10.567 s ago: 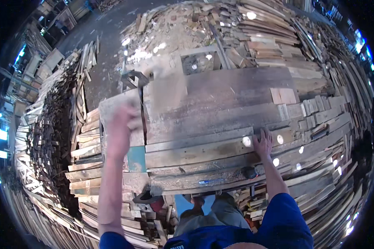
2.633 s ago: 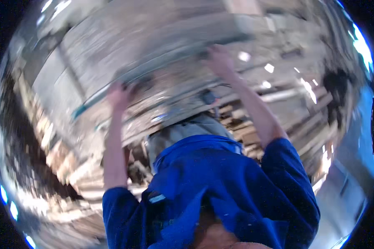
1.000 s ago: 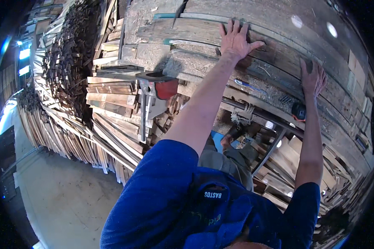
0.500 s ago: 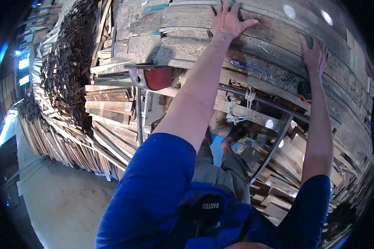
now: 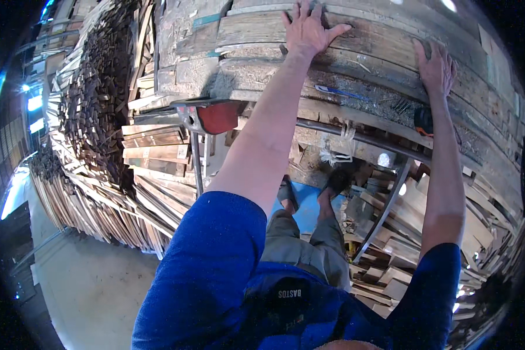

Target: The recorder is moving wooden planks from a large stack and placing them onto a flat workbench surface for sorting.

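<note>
Both arms stretch forward over a rough wooden workbench (image 5: 251, 93) strewn with sawdust. My left hand (image 5: 309, 32) lies on a wide weathered plank (image 5: 379, 39), its fingers spread and thumb pointing right. Farther right, my right hand (image 5: 437, 73) rests on the same plank or at its near edge, fingers apart; neither hand grips anything. Between the hands and the bench's near edge lies a slim blue-and-white tool (image 5: 339, 92), its kind unclear. Small dark nail-like pieces (image 5: 403, 107) are scattered close to a black-and-orange object (image 5: 423, 121), partly hidden behind my right forearm.
At the bench's left front sticks out a red and grey metal fixture (image 5: 213, 115). A metal rail (image 5: 364, 137) with pale rope (image 5: 336, 156) runs below the near edge. Stacked boards (image 5: 93, 198) fill the left; loose wood offcuts (image 5: 399, 248) lie under the bench at right.
The view has shifted slightly, so the bench sits higher and more of my feet shows. Both hands stay spread on the wood, with little visible movement of their own.
</note>
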`<state>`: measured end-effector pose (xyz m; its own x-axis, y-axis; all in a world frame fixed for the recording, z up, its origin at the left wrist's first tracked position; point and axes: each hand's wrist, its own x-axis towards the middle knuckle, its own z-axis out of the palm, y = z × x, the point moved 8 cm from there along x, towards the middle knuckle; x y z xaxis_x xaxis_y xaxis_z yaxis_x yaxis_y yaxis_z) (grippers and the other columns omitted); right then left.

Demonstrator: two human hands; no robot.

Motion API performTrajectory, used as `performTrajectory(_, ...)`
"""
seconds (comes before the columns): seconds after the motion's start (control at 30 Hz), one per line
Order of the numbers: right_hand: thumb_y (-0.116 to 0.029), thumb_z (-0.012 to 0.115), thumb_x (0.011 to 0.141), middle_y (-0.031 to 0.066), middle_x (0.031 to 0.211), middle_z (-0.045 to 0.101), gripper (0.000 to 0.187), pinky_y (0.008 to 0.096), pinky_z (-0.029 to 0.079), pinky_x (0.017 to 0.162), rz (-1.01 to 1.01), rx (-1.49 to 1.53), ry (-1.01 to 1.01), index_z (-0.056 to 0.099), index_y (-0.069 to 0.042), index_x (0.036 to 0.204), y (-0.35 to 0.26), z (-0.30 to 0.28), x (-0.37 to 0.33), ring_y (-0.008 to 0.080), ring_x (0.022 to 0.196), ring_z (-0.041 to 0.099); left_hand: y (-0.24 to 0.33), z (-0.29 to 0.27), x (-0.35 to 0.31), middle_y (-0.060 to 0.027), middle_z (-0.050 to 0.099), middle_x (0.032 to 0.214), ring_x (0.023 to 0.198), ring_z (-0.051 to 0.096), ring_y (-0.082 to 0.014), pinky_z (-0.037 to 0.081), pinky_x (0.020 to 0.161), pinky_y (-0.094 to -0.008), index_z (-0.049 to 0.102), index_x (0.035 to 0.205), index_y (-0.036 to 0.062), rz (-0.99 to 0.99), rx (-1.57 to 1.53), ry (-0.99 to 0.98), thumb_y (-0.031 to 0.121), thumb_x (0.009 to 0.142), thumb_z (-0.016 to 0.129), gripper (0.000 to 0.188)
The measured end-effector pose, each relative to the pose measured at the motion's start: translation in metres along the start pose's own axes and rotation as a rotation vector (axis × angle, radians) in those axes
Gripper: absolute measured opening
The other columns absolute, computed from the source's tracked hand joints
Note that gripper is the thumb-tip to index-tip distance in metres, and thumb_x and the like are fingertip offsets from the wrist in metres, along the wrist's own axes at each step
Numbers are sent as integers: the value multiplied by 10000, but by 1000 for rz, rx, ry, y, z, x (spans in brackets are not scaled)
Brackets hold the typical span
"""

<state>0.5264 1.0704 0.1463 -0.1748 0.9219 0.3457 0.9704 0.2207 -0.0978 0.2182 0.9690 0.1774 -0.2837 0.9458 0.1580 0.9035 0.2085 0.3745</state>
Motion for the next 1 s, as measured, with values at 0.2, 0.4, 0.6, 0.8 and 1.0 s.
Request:
performTrajectory(0.2,-643,483,945,100,1431,537,631,480,285,1155,2,16,-10,591,-176,1357,-13,3,5,315,1349,466,-28,12,5,-158,320,1590,1502,216,-342,87,1214,-580,427,1503,119,10,56,94,903,740,460,1094)
performTrajectory(0.4,-638,517,930,110,1431,542,636,446,282,1166,18,34,-101,600,-177,1360,-20,12,12,317,1345,471,-38,8,10,-182,328,1579,1489,252,-352,94,1209,-592,442,1485,103,-29,1,117,881,762,483,1063)
performTrajectory(0.6,-614,568,913,100,1425,551,604,435,282,1171,61,-49,-132,628,-184,1334,14,13,15,290,1348,474,-117,-51,32,-303,526,1364,1281,481,-468,391,1073,-519,536,1352,-17,-105,-384,114,583,866,650,780)
performTrajectory(0.8,-518,639,911,61,1387,584,519,426,309,1160,-28,40,-104,646,-183,1308,-35,25,28,266,1319,505,-408,-160,-28,-259,629,1279,1179,601,-387,461,991,-484,654,1185,-20,-827,656,502,630,832,654,740)
performTrajectory(1.0,-500,642,914,60,1376,592,507,426,330,1147,-23,55,-148,650,-168,1298,-41,28,34,265,1305,516,-502,-155,-56,-167,743,1009,980,699,-260,508,817,-361,715,1046,17,-1040,-263,-414,617,790,704,653)
